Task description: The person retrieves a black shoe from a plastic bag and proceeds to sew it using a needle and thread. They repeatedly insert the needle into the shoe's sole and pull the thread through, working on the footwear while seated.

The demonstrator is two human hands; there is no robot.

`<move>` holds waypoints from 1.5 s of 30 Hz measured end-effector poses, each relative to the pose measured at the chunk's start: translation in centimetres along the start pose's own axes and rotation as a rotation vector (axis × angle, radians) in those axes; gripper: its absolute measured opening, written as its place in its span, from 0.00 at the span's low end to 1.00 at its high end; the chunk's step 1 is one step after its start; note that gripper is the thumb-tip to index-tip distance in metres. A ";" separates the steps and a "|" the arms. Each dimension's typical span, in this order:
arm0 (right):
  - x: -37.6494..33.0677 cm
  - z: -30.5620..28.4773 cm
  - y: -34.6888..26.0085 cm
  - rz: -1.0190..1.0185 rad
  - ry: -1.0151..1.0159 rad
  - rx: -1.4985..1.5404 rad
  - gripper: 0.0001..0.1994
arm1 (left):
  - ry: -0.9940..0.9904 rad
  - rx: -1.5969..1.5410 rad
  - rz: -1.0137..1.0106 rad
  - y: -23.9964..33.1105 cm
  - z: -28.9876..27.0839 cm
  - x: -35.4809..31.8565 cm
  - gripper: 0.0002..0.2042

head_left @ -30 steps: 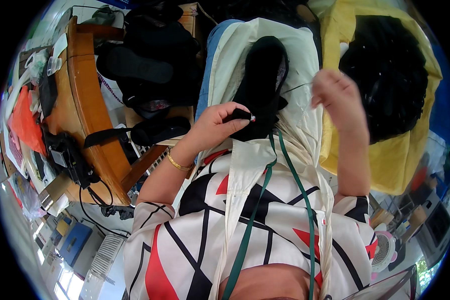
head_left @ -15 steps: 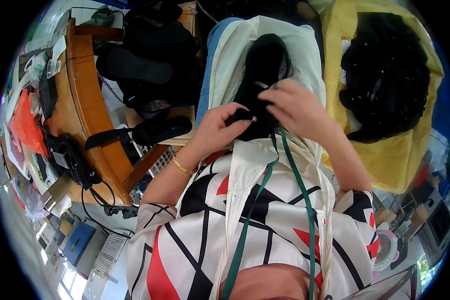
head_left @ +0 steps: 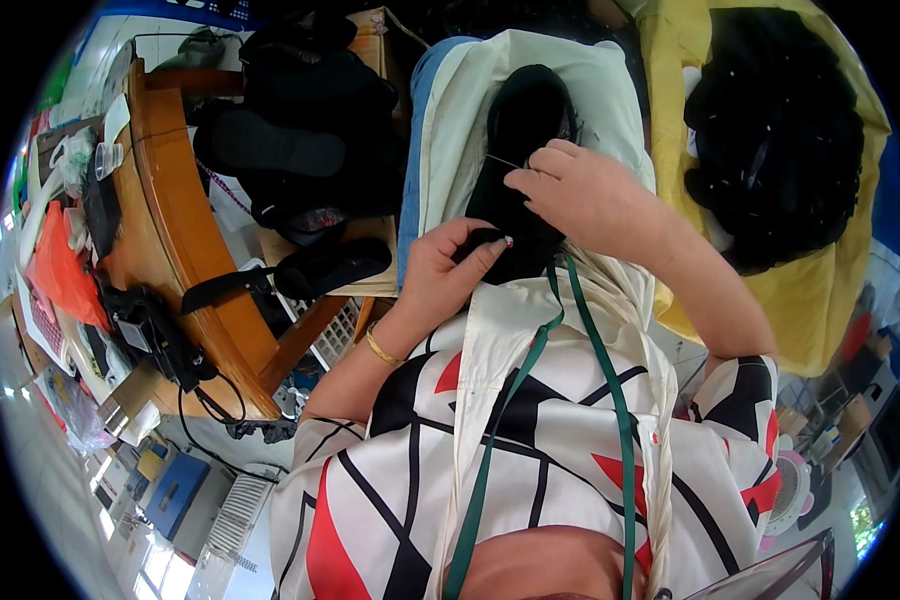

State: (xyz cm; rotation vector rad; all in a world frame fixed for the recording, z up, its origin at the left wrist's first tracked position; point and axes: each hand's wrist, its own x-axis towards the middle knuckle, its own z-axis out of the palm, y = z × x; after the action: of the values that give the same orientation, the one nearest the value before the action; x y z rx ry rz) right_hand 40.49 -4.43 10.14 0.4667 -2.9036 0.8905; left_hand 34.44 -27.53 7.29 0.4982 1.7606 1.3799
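Observation:
A black cloth shoe point(head_left: 532, 105) lies on the white cloth point(head_left: 610, 110) over my lap, its toe pointing away from me. My left hand point(head_left: 452, 268) is closed at its near end, thumb and forefinger pinching the black fabric. A tiny white and red bit point(head_left: 509, 242) shows at the thumb tip. Over the shoe's middle, my right hand point(head_left: 580, 195) is closed with bent fingers. A thin needle-like piece point(head_left: 501, 160) sticks out from its fingertips to the left; the gripped end is hidden.
Black shoes point(head_left: 280, 140) are piled at the left beside a wooden table point(head_left: 170, 190). One strapped black shoe point(head_left: 332, 268) lies at the table's edge. On the right, a yellow bag point(head_left: 805, 320) holds many black pieces point(head_left: 770, 150). Green apron ties point(head_left: 595, 350) hang near my hands.
My right hand has shifted slightly left and down, and the thin piece now points left from its fingertips. The left hand keeps its pinch in nearly the same place.

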 end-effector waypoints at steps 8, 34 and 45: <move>0.1 2.2 1.4 -0.144 -0.076 -0.174 0.04 | 0.004 0.072 0.092 -0.2 0.0 0.1 0.08; 2.5 4.0 -0.6 0.185 0.666 0.239 0.05 | 0.055 0.459 -0.250 0.6 -0.8 -0.8 0.26; -2.0 -6.3 -0.9 0.277 0.879 -0.033 0.02 | 0.266 0.035 0.245 7.1 -7.7 3.2 0.14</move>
State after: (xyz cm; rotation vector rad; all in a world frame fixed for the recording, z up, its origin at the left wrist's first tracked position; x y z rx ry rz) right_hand 42.54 -1.09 15.53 -0.2878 -2.1701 0.7944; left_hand 25.20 -27.58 13.16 0.5867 1.9910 1.6503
